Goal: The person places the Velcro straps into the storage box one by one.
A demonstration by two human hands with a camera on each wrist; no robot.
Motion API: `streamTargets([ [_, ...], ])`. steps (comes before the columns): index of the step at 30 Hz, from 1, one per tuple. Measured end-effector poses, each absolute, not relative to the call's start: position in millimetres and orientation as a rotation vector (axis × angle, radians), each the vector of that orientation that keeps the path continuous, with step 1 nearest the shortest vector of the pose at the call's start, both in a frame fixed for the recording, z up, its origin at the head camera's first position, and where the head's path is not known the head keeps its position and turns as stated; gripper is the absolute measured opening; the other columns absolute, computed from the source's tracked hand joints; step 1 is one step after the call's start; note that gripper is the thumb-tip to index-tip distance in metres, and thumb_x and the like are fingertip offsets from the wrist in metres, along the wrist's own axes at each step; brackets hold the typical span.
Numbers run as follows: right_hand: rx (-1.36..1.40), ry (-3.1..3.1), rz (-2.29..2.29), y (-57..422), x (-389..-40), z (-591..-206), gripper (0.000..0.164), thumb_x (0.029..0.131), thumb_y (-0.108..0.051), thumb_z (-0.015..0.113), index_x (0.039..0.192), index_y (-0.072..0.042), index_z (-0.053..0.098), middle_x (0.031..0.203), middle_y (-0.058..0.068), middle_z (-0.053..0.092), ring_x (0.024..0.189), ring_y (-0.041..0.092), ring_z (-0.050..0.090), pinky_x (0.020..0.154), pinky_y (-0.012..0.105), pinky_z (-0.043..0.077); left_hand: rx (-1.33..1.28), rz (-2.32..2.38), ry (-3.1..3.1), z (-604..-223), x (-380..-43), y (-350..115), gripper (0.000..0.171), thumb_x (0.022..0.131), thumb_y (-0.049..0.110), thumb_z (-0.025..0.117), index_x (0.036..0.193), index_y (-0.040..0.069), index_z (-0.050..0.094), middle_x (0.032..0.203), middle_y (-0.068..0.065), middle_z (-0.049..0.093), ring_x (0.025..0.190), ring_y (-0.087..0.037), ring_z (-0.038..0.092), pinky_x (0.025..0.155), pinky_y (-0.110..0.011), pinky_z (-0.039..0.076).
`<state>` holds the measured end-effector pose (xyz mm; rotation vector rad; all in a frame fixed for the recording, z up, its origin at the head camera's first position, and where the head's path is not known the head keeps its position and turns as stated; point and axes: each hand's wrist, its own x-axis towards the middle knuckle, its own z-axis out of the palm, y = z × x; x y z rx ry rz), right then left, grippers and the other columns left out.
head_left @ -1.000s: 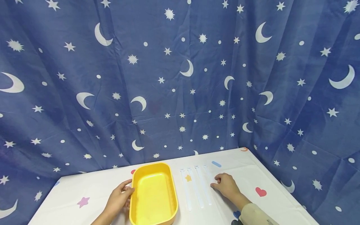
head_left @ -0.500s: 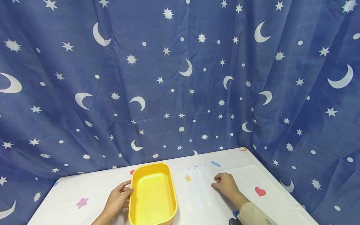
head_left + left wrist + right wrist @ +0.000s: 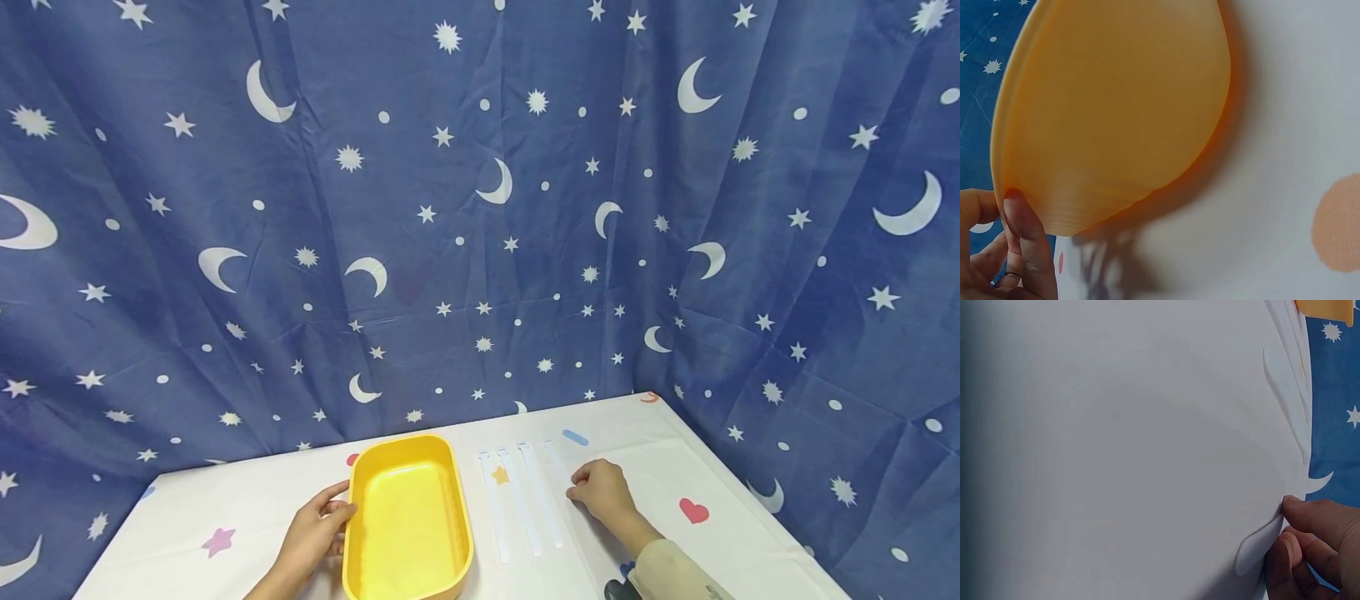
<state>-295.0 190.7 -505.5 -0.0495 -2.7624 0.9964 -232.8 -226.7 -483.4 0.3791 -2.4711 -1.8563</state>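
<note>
My left hand (image 3: 311, 529) grips the left wall of a yellow rectangular tub (image 3: 408, 521) standing on the white table. In the left wrist view, fingers (image 3: 1025, 228) press the outer wall of the tub (image 3: 1116, 112) near its rim. Several thin white strips, each with a small head at the far end, lie side by side right of the tub; one strip (image 3: 532, 492) is nearest the right hand among those lying free. My right hand (image 3: 606, 493) pinches the near part of the rightmost strip (image 3: 1257, 547) between thumb and fingers. Its far head stays near the table.
The tablecloth (image 3: 697, 467) carries printed shapes, among them a red heart (image 3: 693, 511) and a purple star (image 3: 219, 542). A blue curtain (image 3: 420, 333) with moons and stars stands behind and to the right. A dark object (image 3: 621, 590) shows partly below the right sleeve.
My right hand and the strip it pinches shift very slightly to the right. The left hand and tub hold still, apart from a small shift of the head view.
</note>
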Motion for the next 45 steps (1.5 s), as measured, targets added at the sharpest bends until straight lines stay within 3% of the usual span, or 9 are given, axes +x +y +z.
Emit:
streamTargets([
  [17, -0.154, -2.777, 1.040, 187.6, -294.8, -502.0, 0.014, 0.067, -0.003, 0.081, 0.079, -0.001, 0.073, 0.069, 0.003, 0.067, 0.068, 0.019, 0.060, 0.067, 0.039, 0.054, 0.385, -1.845, -2.486, -483.1, -233.6, -225.4, 0.051, 0.094, 0.012, 0.060, 0.142, 0.001, 0.047, 0.092, -0.007, 0.058, 0.060, -0.014, 0.057, 0.048, -0.024, 0.052],
  [35, -0.095, -2.738, 1.119, 190.3, -293.8, -507.7, 0.012, 0.069, -0.002, 0.080, 0.077, -0.001, 0.072, 0.065, 0.000, 0.064, 0.064, 0.015, 0.057, 0.060, 0.029, 0.050, 0.380, -1.843, -2.474, -487.0, -231.7, -226.6, 0.051, 0.095, 0.014, 0.060, 0.142, 0.001, 0.046, 0.094, -0.008, 0.059, 0.064, -0.018, 0.064, 0.051, -0.029, 0.056],
  [45, -0.036, -2.719, 1.119, 193.3, -294.4, -509.9, 0.010, 0.070, -0.003, 0.081, 0.076, -0.002, 0.072, 0.063, -0.002, 0.062, 0.061, 0.012, 0.054, 0.057, 0.026, 0.046, 0.371, -1.855, -2.473, -487.6, -230.6, -226.1, 0.050, 0.096, 0.015, 0.059, 0.143, 0.002, 0.045, 0.104, -0.014, 0.062, 0.065, -0.021, 0.067, 0.053, -0.032, 0.058],
])
